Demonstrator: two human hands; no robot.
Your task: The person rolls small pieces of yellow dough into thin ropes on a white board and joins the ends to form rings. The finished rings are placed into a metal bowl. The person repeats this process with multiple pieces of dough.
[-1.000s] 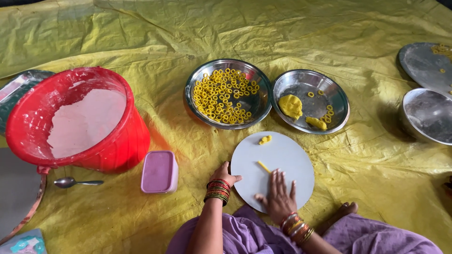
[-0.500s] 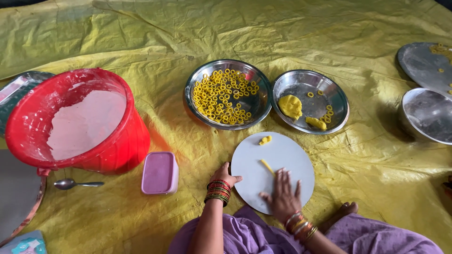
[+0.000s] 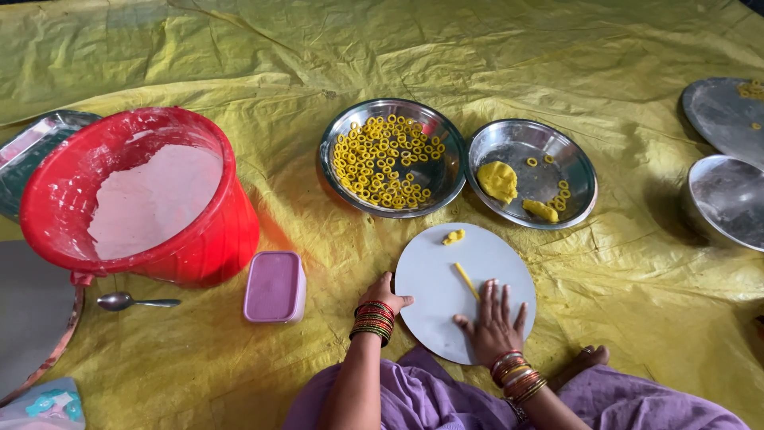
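Observation:
My right hand point(image 3: 493, 322) lies flat, fingers spread, on a round white board point(image 3: 434, 275), its fingertips on a thin strip of yellow dough point(image 3: 466, 280). My left hand point(image 3: 385, 291) rests at the board's left edge, steadying it. A small yellow dough piece point(image 3: 454, 236) sits near the board's far edge. Beyond it stand a steel bowl point(image 3: 330, 167) full of small yellow dough rings point(image 3: 386, 162) and a steel plate point(image 3: 517, 143) with a dough lump point(image 3: 497, 181) and a few rings.
A red bucket point(image 3: 215, 239) of pale flour stands at left, with a pink lidded box point(image 3: 274, 287) and a spoon point(image 3: 127, 301) beside it. Steel plates point(image 3: 728, 195) lie at right. Everything rests on a yellow sheet point(image 3: 637, 302); my foot point(image 3: 585, 360) is near the board.
My right hand has slid slightly forward over the dough strip. Nothing else has moved.

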